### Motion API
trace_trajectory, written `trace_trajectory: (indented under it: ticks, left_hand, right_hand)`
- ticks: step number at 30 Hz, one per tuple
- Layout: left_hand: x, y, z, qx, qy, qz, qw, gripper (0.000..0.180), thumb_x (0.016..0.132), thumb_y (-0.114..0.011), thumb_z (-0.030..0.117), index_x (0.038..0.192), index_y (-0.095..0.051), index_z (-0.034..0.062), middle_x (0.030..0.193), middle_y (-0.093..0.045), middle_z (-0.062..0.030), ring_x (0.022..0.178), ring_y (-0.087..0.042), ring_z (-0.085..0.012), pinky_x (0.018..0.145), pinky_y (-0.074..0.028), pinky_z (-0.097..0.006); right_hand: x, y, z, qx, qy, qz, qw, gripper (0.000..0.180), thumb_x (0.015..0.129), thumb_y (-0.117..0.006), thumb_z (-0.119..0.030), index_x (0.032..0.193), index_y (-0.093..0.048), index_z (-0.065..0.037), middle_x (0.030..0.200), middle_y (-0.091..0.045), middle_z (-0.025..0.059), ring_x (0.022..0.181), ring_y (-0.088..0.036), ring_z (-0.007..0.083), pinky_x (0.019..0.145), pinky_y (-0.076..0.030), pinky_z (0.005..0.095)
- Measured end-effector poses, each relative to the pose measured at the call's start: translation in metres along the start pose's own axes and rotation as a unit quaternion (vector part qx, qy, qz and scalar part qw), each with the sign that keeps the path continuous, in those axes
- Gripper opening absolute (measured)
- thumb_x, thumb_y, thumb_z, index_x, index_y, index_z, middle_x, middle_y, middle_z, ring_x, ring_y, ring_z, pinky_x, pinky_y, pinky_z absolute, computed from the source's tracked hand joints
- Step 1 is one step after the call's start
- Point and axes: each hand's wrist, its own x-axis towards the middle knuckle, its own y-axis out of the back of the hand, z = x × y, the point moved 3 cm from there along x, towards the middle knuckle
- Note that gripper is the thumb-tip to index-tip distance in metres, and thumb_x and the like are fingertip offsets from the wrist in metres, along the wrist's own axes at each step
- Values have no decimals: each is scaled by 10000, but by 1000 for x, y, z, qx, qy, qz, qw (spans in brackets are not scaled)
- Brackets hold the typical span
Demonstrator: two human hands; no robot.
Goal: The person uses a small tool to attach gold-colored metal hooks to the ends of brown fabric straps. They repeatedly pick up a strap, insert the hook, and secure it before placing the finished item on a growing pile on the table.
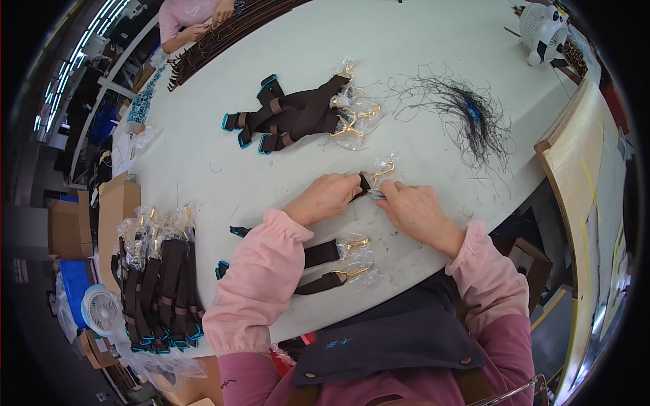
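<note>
The pale surface fills most of the frame, and on it, just above centre, both hands meet over one dark brown strap with a gold clasp in a clear plastic sleeve. The strap's long axis runs from lower left to upper right, its clasp end pointing away toward the tangle of black threads at upper right. The left hand is closed over the strap's body, pinning it down; the right hand is curled with fingertips pinching at the clasp end (whether it grips the plastic or a small tool I cannot tell). Both hands lie equally near. Two more straps lie just below the left forearm, a finished pile at upper centre, a bundle at lower left.
</note>
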Motion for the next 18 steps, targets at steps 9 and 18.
trace_trajectory:
  ticks: [9,18]
  left_hand:
    - [1,1,-5,-39,35,2,999,134,894,-512,149,891,-527,15,790,-589,-183,728,-549,-383,620,-425,-422]
    - [0,-1,-4,-52,35,14,998,139,896,-502,192,915,-558,66,834,-619,-144,770,-566,-359,627,-426,-431]
  right_hand:
    - [3,-13,-5,-34,-24,13,999,238,832,-601,-215,860,-443,-39,658,-603,108,546,-615,274,438,-451,362]
    - [7,-11,-6,-67,-10,13,998,231,818,-609,-207,863,-449,-46,639,-605,92,532,-612,272,431,-443,361]
